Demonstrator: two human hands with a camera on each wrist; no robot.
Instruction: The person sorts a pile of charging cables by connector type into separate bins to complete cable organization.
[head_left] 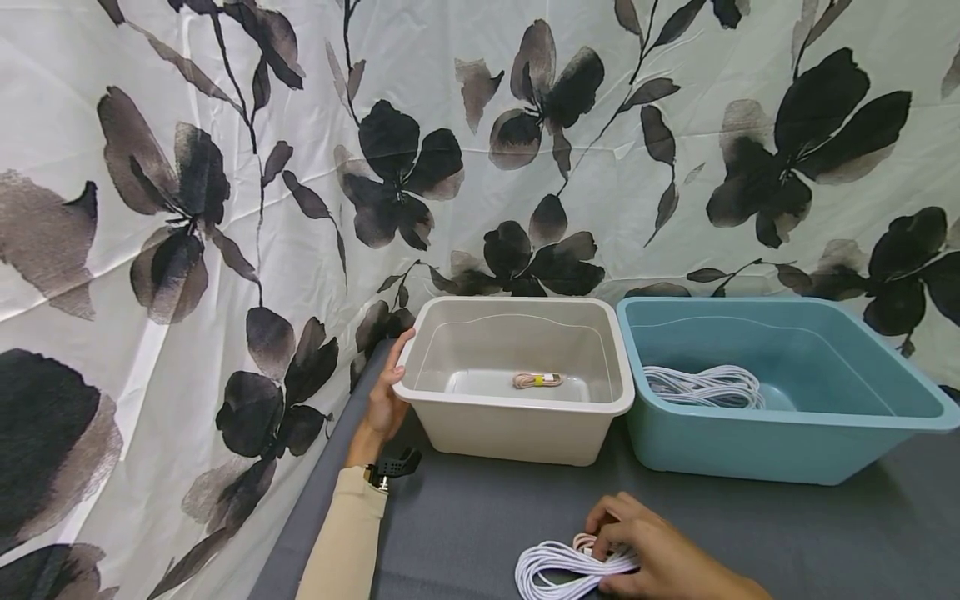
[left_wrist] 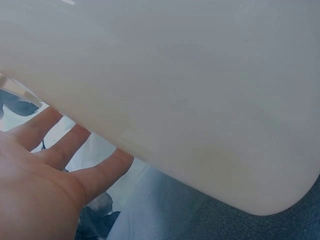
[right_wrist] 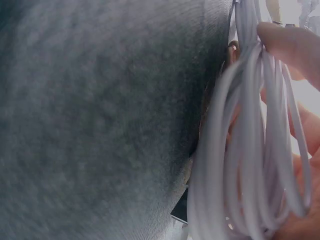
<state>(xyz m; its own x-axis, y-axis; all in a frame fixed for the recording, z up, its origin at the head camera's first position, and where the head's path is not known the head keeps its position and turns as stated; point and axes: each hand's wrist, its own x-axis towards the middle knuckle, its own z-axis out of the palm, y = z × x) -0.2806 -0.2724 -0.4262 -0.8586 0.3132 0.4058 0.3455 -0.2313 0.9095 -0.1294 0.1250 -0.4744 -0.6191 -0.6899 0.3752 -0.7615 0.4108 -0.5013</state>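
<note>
My right hand [head_left: 648,546] pinches a looped bundle of white cable [head_left: 562,571] near the front of the table. In the right wrist view, the white cable's loops [right_wrist: 250,145] hang beside the fingers. A pinkish cable [head_left: 583,542] shows partly behind the bundle; the fingers hide some of it. At the left end of a beige bin [head_left: 510,429], my left hand [head_left: 386,400] rests against the wall near the rim. The left wrist view shows straight, spread fingers [left_wrist: 107,172] touching the bin, with their tips hidden. Inside the bin lies a small pink cable bundle [head_left: 537,380] with a yellow band.
A blue bin [head_left: 750,446] stands beside the beige one, to its right. It contains coiled white cable [head_left: 705,387]. Both bins are on a grey-covered table [head_left: 465,508]. A floral curtain [head_left: 420,67] hangs behind and along the left.
</note>
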